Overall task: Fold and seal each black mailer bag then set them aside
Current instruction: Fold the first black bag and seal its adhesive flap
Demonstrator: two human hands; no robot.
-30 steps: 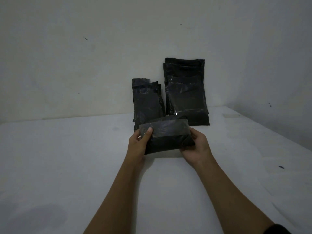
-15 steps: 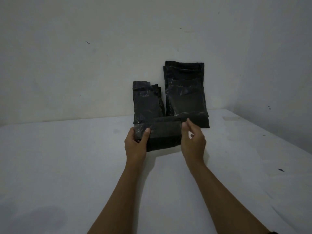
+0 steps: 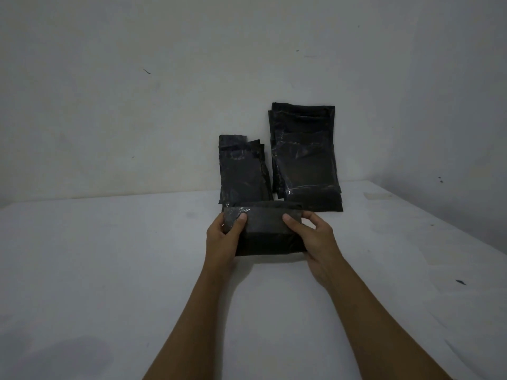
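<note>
A folded black mailer bag (image 3: 264, 231) is held just above the white table between both hands. My left hand (image 3: 222, 239) grips its left end, thumb on top of the shiny flap. My right hand (image 3: 315, 239) grips the right end, thumb pressed on the front face and fingers curled behind. Behind it, a shorter stack of black bags (image 3: 241, 171) leans upright against the wall. To its right a taller stack of black bags (image 3: 304, 157) also leans on the wall.
The white table (image 3: 109, 256) stretches wide to the left and toward me. Its right edge (image 3: 452, 229) runs diagonally near a side wall. The back wall (image 3: 137, 105) stands right behind the stacks.
My right hand moved from touching the bag's upper right corner to gripping its right end. The bag's flap now lies folded flatter over the front.
</note>
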